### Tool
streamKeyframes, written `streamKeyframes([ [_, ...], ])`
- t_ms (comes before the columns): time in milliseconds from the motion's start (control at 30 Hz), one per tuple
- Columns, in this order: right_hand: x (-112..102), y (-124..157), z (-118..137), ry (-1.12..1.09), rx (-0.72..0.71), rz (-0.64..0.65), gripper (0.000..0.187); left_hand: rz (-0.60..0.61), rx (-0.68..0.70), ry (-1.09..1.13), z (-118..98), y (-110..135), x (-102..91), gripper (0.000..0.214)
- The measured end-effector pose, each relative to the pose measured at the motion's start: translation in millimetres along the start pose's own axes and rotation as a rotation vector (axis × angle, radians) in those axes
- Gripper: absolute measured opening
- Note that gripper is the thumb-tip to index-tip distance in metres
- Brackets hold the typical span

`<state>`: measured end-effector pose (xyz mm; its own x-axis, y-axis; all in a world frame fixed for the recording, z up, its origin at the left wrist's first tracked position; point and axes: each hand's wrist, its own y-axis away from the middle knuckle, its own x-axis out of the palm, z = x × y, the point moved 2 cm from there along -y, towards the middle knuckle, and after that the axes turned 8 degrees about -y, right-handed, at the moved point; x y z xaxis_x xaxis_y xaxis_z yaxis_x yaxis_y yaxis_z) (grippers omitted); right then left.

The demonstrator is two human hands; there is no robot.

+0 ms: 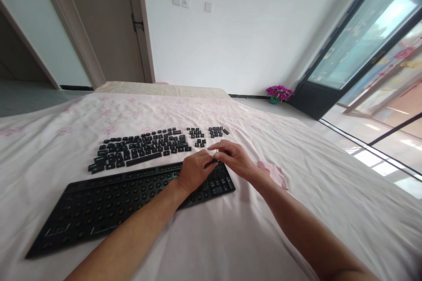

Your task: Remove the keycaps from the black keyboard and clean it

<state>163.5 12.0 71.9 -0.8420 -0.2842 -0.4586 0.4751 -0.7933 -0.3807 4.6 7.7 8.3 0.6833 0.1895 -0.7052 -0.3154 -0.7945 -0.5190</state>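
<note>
A black keyboard [108,202] lies at a slant on the bed, most of its keycaps off and the bare switch posts showing. Some keycaps [218,186] are still seated in its number pad at the right end. Over the top of that number pad, my left hand [198,169] and my right hand [232,156] meet with bent fingers pressed together. A small dark piece, perhaps a keycap, shows at the fingertips, too hidden to name. Behind the keyboard, loose black keycaps [145,145] are laid out in rows, with smaller groups [216,131] farther right.
A pale floral sheet [296,228] with wrinkles covers the bed. Right of my right hand lies a folded pink cloth [275,174]. Beyond the bed are a white wall, a door [105,22], a pot of magenta flowers [278,93] and a glass door [372,39].
</note>
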Motion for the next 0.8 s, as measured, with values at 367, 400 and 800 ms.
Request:
streamKeyframes([
  [367, 9, 45, 1, -0.066, -0.027, -0.134, 0.03, 0.384, 0.068, -0.172, -4, 28, -36.0, 0.104],
  [400, 11, 47, 0, -0.079, -0.032, -0.144, 0.03, 0.417, 0.051, -0.225, -5, 33, -37.1, 0.112],
  [800, 25, 38, -4, -0.043, -0.152, -0.113, 0.026, 0.413, 0.046, -0.365, 10, 43, -51.1, 0.107],
])
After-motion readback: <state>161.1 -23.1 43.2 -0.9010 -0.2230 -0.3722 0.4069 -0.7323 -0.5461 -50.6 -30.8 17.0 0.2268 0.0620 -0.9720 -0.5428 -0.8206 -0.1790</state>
